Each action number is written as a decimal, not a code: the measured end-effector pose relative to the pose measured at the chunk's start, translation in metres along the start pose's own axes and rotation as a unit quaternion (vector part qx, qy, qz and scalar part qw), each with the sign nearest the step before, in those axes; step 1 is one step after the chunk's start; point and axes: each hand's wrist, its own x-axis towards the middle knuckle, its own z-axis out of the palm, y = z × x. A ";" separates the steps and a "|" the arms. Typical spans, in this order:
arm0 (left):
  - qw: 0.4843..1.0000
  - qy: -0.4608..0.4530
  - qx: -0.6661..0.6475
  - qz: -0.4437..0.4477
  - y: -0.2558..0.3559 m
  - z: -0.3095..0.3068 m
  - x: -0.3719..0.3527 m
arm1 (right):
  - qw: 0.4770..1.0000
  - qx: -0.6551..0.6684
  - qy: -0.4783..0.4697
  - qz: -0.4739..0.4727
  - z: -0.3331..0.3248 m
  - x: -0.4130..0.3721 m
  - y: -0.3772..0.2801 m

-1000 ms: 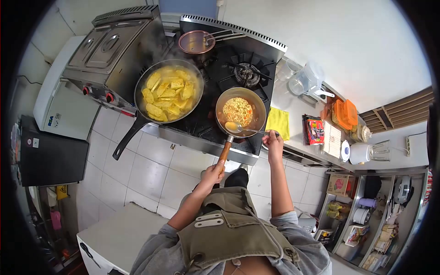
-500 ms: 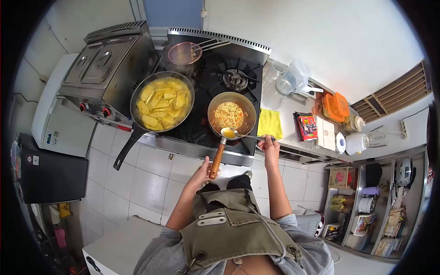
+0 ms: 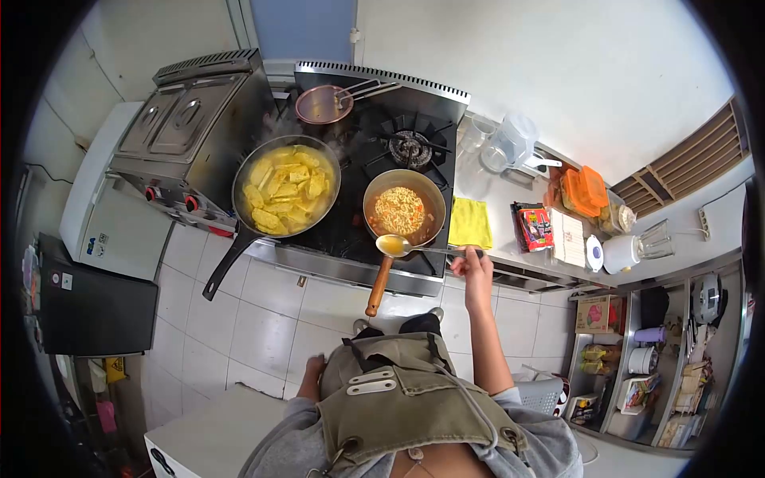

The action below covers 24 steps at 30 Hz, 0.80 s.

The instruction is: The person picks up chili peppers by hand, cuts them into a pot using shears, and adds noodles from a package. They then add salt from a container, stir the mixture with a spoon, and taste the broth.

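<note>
My right hand (image 3: 476, 275) is closed around the dark end of a ladle (image 3: 430, 251). The ladle's bowl, holding yellow-orange liquid, is over the near rim of a saucepan (image 3: 414, 177), where its wooden handle (image 3: 378, 287) begins. Inside that saucepan a block of noodles (image 3: 398, 211) sits in reddish broth with orange bits. My left hand (image 3: 315, 368) is low beside the apron (image 3: 422, 414), away from the stove; its fingers cannot be made out. To the left, a black-handled frying pan (image 3: 225, 268) holds several yellow pieces (image 3: 283, 187) in steaming yellow liquid.
Behind the pans, a pinkish round pan (image 3: 319, 111) with tongs (image 3: 370, 89) sits on the stove (image 3: 355, 159). A yellow cloth (image 3: 471, 223), a red packet (image 3: 534, 229), orange containers (image 3: 586, 191) and a blender (image 3: 629, 251) stand on the right counter. A steel appliance (image 3: 183, 151) adjoins the stove's left side.
My left hand has drawn back from the saucepan's handle toward my body. The ladle in my right hand has shifted slightly toward me, off the broth to the rim.
</note>
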 end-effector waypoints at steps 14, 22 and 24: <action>0.987 -0.047 -0.144 -0.052 -0.002 0.030 0.001 | 0.986 0.021 -0.022 -0.164 0.004 -0.042 -0.198; 0.985 -0.086 -0.137 -0.059 0.003 0.013 0.001 | 0.967 0.082 0.007 -0.242 0.013 -0.069 -0.266; 0.951 -0.060 -0.252 -0.171 0.022 -0.005 -0.008 | 0.958 0.109 -0.018 -0.265 0.012 -0.072 -0.269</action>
